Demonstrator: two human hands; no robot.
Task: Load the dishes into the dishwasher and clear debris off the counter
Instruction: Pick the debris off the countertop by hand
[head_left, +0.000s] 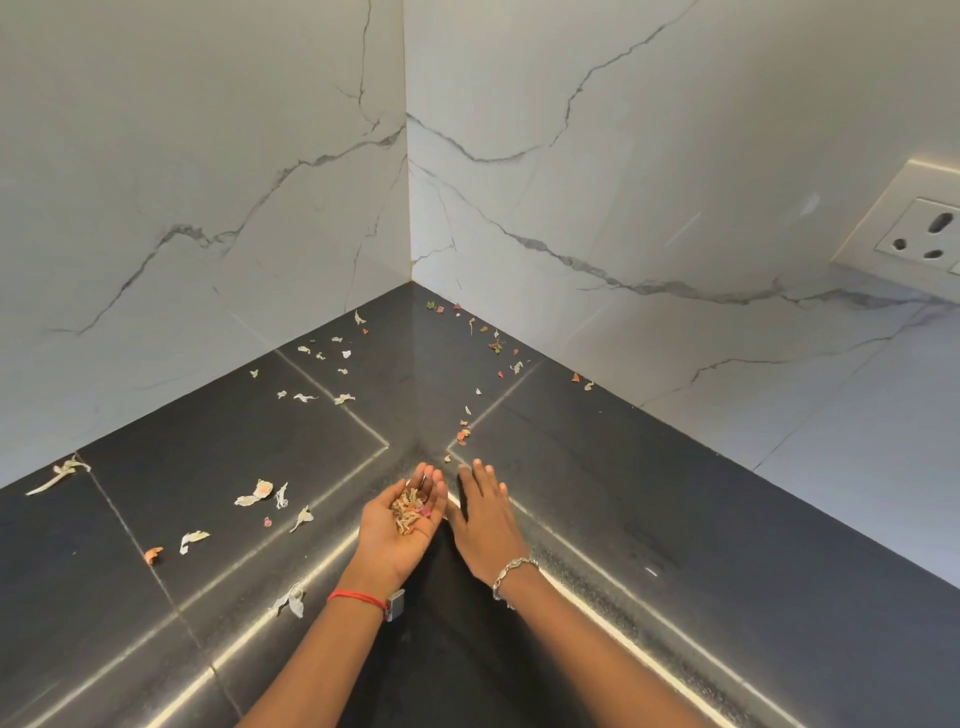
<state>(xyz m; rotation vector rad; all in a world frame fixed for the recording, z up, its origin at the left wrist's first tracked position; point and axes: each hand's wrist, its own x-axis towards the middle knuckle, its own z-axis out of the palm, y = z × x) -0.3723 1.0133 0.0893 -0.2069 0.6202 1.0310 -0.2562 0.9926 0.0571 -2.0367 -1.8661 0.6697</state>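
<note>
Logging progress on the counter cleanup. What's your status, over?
Left hand open, palm up, cupping collected scraps. Right hand open, flat at the counter edge. Loose scraps strewn left and toward the corner. No dishes in view.

Home kitchen: dark counter (675, 509), marble backsplash (208, 156), wall socket (919, 234).

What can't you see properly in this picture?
Head view, the only one:
1. Wall socket: cut off by the right edge.
2. Scraps in the far corner: too small to identify.
3. Counter under the right hand: covered by the palm.
4. Dishwasher and dishes: outside the frame.
</note>
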